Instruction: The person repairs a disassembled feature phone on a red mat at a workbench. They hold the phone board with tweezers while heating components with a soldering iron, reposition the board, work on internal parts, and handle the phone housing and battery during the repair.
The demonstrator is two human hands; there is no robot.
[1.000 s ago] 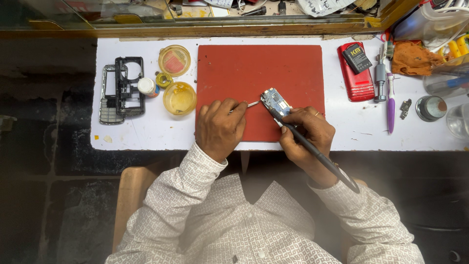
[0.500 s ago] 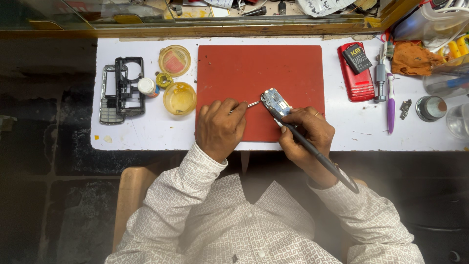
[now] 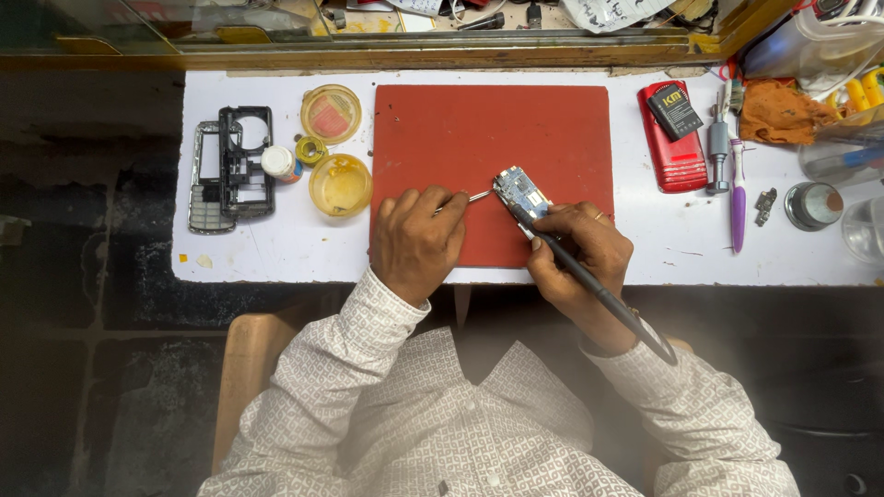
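Surface: white desk (image 3: 276, 253), seen from above; red mat (image 3: 488, 138) laid at its centre, wooden ledge along the far edge.
Board: small blue circuit board (image 3: 517, 190) with metal parts on its face, lying on the mat near the mat's front right part.
Board axis: long axis runs diagonally, one end toward far-left, the other toward near-right; the near-right end is covered by the right hand's fingers.
Left hand: left hand (image 3: 419, 241) curled shut around thin metal tweezers (image 3: 475, 197); tweezer tip reaches to just beside the board's left edge. Actual contact too small to tell.
Right hand: right hand (image 3: 580, 253) clamped on a long black tool (image 3: 599, 294), pen-style; its tip sits on the board, its shaft runs back to the near-right over the wrist.
Left of mat: two round yellow dishes (image 3: 340, 184), a small white-capped bottle (image 3: 276, 163), a roll of yellow tape (image 3: 310, 149), and black and grey phone frames (image 3: 230, 166) lying side by side.
Right of mat: red phone (image 3: 672, 152) with a black battery (image 3: 674, 110) lying on it, a grey metal tool (image 3: 718, 147), a purple toothbrush (image 3: 738, 198), an orange cloth (image 3: 778, 112), a round tin (image 3: 810, 204).
Sleeves: patterned white shirt on both arms.
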